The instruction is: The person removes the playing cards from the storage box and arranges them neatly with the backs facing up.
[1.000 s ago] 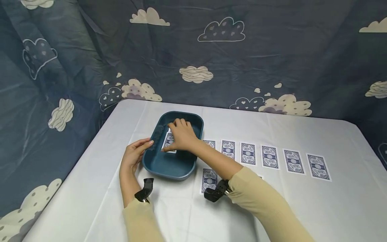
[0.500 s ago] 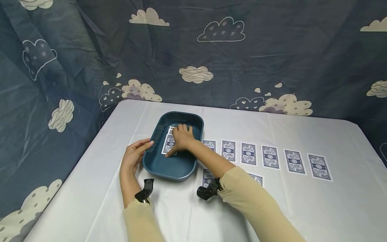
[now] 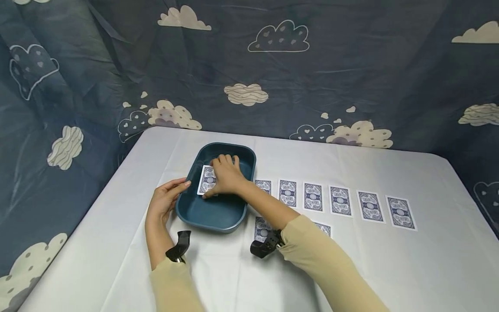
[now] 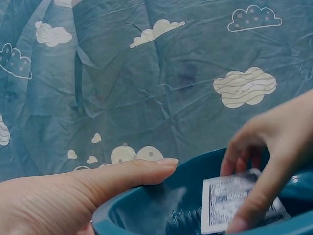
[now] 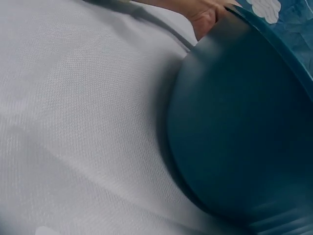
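Observation:
My left hand (image 3: 166, 200) holds the near left rim of a dark teal plastic tub (image 3: 213, 215), its thumb over the edge. Inside the tub, my right hand (image 3: 228, 177) spans a face-down playing card (image 3: 207, 179), thumb at the near end and fingers at the far end. From the left wrist, the card (image 4: 222, 200) shows its patterned back between thumb and fingers, with part of another card (image 4: 279, 219) beneath it. The right wrist view has mostly the tub's outer wall (image 5: 234, 127), and the left hand (image 5: 208, 17) at its far side.
Right of the tub, a row of several face-down cards (image 3: 313, 197) runs across the white tablecloth (image 3: 390, 268). Nearer, two more cards (image 3: 262, 229) show partly behind the right forearm. A dark curtain with clouds (image 3: 327, 78) hangs behind the table.
The right hand has shifted within the tub, and the cards there, staggered half a second ago, now lie nearly in line. The left hand stays on the rim. The head view has turned slightly right.

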A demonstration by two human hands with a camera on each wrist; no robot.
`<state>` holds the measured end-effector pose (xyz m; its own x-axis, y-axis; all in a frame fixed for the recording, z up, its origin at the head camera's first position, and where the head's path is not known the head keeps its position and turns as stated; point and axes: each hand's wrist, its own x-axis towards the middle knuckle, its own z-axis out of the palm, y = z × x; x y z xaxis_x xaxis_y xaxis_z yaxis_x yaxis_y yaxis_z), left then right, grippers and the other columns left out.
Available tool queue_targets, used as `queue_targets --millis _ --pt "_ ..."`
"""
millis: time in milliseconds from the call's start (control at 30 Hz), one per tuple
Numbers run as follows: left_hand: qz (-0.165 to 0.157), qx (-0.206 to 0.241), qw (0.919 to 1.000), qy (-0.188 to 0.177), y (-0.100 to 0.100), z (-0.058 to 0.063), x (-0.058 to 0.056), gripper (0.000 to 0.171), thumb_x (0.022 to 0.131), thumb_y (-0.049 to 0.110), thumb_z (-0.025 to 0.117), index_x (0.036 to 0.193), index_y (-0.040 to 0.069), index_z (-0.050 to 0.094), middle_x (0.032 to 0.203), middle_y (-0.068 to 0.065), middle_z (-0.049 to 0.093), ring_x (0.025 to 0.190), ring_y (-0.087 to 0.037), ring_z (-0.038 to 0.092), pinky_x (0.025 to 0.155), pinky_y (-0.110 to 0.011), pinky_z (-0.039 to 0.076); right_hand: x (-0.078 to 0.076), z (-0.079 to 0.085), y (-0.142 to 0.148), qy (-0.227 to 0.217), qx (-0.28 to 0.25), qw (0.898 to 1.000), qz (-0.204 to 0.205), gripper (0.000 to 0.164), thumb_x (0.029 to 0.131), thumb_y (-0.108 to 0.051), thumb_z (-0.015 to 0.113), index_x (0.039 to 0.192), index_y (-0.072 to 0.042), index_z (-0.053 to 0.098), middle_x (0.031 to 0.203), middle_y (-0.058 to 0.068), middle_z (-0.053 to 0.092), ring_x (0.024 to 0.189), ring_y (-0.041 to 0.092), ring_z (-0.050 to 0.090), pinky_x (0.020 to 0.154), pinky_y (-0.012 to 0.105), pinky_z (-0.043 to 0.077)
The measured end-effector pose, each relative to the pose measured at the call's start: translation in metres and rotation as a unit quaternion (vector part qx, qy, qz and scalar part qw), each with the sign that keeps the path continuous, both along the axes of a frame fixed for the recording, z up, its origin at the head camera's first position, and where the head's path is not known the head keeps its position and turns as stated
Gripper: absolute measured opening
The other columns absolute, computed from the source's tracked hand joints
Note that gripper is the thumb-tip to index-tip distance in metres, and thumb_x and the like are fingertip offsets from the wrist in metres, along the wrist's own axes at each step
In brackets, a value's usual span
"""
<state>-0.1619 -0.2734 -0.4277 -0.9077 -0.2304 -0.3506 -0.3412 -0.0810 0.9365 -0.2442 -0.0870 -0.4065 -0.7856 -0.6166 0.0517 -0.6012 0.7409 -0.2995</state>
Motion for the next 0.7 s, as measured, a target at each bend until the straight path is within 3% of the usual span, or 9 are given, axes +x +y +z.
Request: queue_targets --millis 133,367,567,700 --pt "-0.015 -0.001 0.9999 0.0 0.0 0.0 0.0 0.045 0.076 0.033 0.076 0.114 0.014 0.063 0.092 0.013 0.064 0.081 -0.004 0.063 0.07 -0.02 0.051 0.001 0.007 0.007 0.052 -0.013 0.999 -0.01 0.095 0.052 -0.068 0.076 0.124 -0.013 0.049 0.117 0.004 0.047 0.111 0.021 0.039 0.103 0.047 0.021" --pt "-0.004 -0.012 0.9998 -0.012 0.0 0.002 0.003 0.045 0.074 0.035 0.077 0.113 0.015 0.064 0.094 0.013 0.063 0.088 -0.004 0.06 0.071 -0.02 0.05 0.01 0.035 0.035 0.108 -0.035 0.994 -0.008 0.095 0.051 -0.07 0.075 0.125 -0.016 0.05 0.116 0.004 0.047 0.111 0.022 0.039 0.099 0.043 0.026" --pt "0.002 -0.009 0.9999 -0.009 -0.001 0.003 0.003 0.036 0.073 0.035 0.078 0.105 0.021 0.067 0.092 0.015 0.063 0.092 -0.002 0.058 0.074 -0.018 0.048 0.02 0.053 0.071 0.116 -0.05 0.992 -0.027 0.093 0.05 -0.067 0.077 0.124 -0.016 0.05 0.117 0.005 0.044 0.113 0.024 0.037 0.101 0.043 0.025" --pt "-0.005 -0.01 0.9999 -0.009 -0.001 0.003 0.002 0.039 0.074 0.034 0.078 0.108 0.019 0.066 0.091 0.016 0.064 0.088 -0.002 0.06 0.073 -0.019 0.049 0.027 0.058 0.098 0.115 -0.044 0.991 -0.047 0.094 0.05 -0.069 0.076 0.123 -0.017 0.049 0.119 0.006 0.044 0.115 0.027 0.037 0.102 0.045 0.025"
